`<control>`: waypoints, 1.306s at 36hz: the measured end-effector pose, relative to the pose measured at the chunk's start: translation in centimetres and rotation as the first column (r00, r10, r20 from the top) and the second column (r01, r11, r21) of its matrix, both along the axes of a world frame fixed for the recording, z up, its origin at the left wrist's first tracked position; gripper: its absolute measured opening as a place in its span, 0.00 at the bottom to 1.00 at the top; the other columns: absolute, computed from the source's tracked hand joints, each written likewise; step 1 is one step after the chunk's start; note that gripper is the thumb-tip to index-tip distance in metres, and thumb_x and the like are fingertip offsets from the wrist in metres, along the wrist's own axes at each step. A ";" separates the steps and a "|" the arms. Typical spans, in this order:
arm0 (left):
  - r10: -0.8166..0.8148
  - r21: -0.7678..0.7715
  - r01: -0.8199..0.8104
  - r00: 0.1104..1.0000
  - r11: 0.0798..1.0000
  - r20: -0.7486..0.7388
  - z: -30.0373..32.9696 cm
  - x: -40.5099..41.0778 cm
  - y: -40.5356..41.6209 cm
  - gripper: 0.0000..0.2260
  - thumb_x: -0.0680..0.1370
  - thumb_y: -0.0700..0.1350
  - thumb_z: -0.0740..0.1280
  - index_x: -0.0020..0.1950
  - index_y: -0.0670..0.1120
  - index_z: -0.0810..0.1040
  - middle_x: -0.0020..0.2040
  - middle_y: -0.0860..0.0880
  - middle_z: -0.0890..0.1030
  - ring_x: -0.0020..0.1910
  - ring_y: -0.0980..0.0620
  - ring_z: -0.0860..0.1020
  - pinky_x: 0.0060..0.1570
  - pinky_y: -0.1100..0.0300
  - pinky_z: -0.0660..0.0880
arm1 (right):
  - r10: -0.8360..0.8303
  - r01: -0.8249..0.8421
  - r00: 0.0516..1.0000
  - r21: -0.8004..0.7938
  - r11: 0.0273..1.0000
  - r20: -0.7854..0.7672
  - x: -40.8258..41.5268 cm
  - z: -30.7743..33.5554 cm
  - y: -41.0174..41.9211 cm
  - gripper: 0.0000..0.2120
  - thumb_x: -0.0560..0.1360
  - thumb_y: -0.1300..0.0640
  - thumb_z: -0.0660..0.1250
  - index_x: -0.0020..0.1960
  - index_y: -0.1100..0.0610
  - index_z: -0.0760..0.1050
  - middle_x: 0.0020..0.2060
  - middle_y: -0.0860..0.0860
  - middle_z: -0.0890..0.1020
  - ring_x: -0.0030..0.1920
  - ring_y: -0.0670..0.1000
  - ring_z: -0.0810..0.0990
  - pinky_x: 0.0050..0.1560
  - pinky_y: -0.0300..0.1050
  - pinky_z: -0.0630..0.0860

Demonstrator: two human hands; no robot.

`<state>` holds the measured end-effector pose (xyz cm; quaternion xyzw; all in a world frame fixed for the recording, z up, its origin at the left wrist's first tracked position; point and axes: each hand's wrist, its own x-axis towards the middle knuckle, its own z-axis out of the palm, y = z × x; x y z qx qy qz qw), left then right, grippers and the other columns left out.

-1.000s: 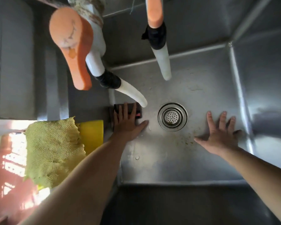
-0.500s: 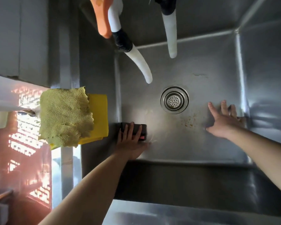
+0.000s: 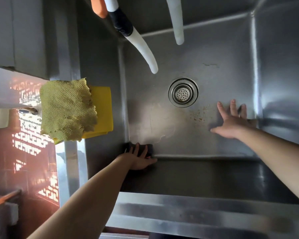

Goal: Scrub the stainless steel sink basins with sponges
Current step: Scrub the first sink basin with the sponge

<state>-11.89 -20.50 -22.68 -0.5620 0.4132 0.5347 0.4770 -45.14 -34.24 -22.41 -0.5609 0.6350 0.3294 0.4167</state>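
Note:
The stainless steel sink basin fills the view, with a round drain strainer in its floor and brown specks to the drain's lower right. My left hand presses a dark sponge into the basin's near left corner, fingers spread over it. Out on the floor by the right wall lies my right hand, fingers spread, flat on the steel; a dark sponge edge shows from under it. A pale wet smear runs from the left corner toward the drain.
Two white hose spouts hang over the basin from the back, beside an orange tap handle. A yellow-green mesh cloth over a yellow sponge rests on the left rim. The front rim runs below.
My left hand has dragged the dark sponge from beside the drain toward me into the near left corner. The right hand has stayed by the right wall. The camera view has pulled back.

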 end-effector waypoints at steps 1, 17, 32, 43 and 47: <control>0.033 0.016 -0.033 0.999 0.999 -0.010 0.2 -0.1 -0.1 0.37 0.75 0.75 0.49 0.81 0.63 0.47 0.82 0.48 0.39 0.80 0.41 0.38 0.77 0.42 0.37 | -0.009 0.009 1.000 -0.003 1.000 0.006 0.0 -0.1 0.1 0.51 0.72 0.36 0.68 0.76 0.34 0.31 0.75 0.45 0.25 0.77 0.58 0.27 0.75 0.71 0.47; -0.108 -0.025 0.106 0.985 0.994 -0.134 2.6 -0.8 -4.6 0.22 0.79 0.53 0.64 0.73 0.50 0.72 0.75 0.45 0.69 0.72 0.44 0.68 0.70 0.53 0.64 | 0.025 -0.025 1.000 -0.012 1.000 -0.016 0.0 -0.6 0.8 0.55 0.70 0.34 0.68 0.73 0.34 0.25 0.73 0.47 0.22 0.75 0.60 0.25 0.73 0.74 0.45; 0.018 -0.120 -0.050 0.966 0.991 -0.257 3.5 -0.4 -5.5 0.09 0.77 0.45 0.68 0.56 0.46 0.82 0.52 0.45 0.83 0.50 0.49 0.79 0.47 0.59 0.73 | 0.042 -0.042 0.999 -0.012 0.999 -0.014 -0.2 -0.7 1.3 0.52 0.71 0.32 0.64 0.70 0.32 0.21 0.71 0.45 0.19 0.73 0.58 0.22 0.73 0.75 0.44; 0.716 -0.215 -0.912 -0.111 -0.348 -0.689 1.6 -4.5 -16.3 0.07 0.82 0.36 0.62 0.53 0.43 0.79 0.47 0.45 0.82 0.48 0.48 0.79 0.50 0.55 0.73 | 0.053 -0.054 0.998 -0.049 0.997 -0.015 0.0 -1.2 1.7 0.52 0.71 0.30 0.61 0.69 0.34 0.19 0.71 0.46 0.19 0.73 0.61 0.22 0.73 0.75 0.45; 0.584 -0.430 -0.770 0.093 -0.472 -0.806 0.4 -3.7 -23.3 0.11 0.83 0.37 0.59 0.60 0.41 0.79 0.47 0.49 0.79 0.41 0.59 0.77 0.47 0.67 0.72 | 0.045 -0.043 0.999 -0.090 0.995 0.013 -0.3 -1.8 1.8 0.52 0.71 0.29 0.62 0.70 0.34 0.19 0.71 0.46 0.19 0.74 0.62 0.24 0.72 0.77 0.50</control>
